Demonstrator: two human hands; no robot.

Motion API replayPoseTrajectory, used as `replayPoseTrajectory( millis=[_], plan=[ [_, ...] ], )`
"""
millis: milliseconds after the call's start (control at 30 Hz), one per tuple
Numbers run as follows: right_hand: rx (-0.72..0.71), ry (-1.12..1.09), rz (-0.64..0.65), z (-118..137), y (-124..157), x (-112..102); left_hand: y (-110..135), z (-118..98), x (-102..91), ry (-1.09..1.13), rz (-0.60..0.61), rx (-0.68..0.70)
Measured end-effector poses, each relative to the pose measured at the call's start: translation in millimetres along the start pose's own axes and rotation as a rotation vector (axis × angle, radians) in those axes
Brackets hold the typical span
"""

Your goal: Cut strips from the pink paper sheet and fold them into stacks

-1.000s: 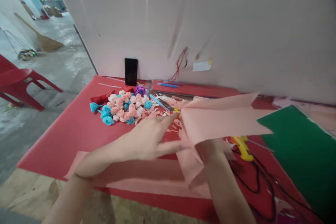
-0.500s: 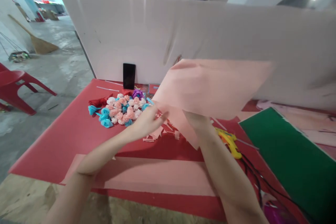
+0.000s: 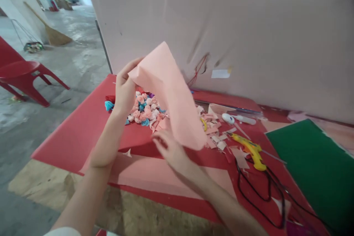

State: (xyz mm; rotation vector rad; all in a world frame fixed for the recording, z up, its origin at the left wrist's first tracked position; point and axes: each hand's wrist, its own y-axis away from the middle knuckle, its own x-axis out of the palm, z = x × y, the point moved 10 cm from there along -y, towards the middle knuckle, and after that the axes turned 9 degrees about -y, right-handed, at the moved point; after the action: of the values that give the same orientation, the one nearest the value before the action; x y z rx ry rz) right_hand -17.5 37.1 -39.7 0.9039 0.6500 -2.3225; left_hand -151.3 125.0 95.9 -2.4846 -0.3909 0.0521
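A pink paper sheet hangs folded in the air over the red table. My left hand grips its upper corner, raised above the table. My right hand is lower, fingers apart, touching the sheet's bottom edge from beneath. Behind the sheet lies a heap of small pink, white and blue paper flowers. Pink paper scraps litter the table to the right of the sheet.
A yellow glue gun with a black cord lies at the right, near a green sheet. A white board stands behind the table. A pink sheet lies at the near edge. A red chair stands on the floor, left.
The pink sheet went from spread wide and flat to folded and hanging. My left hand rose to hold its top corner; my right hand dropped to its lower edge.
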Motion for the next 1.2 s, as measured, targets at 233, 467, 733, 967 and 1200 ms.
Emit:
replayPoseTrajectory(
  millis=[233, 467, 733, 967, 1200],
  plan=[
    [-0.121, -0.016, 0.213, 26.7, -14.2, 83.5, -1.3, -9.8, -4.0, 0.055, -0.001, 0.041],
    [-0.109, -0.041, 0.283, 14.2, -14.0, 97.0, 4.5, -22.9, -2.6, 0.027, 0.028, 0.071],
    [-0.099, -0.082, 0.246, 17.7, -0.4, 91.4, 10.5, -24.1, 9.5, -0.156, 0.112, 0.03],
    [-0.174, -0.177, 0.212, 21.2, 2.4, 97.4, 11.0, -30.3, 4.8, -0.043, 0.079, 0.106],
    [-0.042, -0.176, -0.188, -29.2, -14.5, -6.0, 17.6, -41.7, 13.0, -0.12, 0.172, 0.193]
  ],
)
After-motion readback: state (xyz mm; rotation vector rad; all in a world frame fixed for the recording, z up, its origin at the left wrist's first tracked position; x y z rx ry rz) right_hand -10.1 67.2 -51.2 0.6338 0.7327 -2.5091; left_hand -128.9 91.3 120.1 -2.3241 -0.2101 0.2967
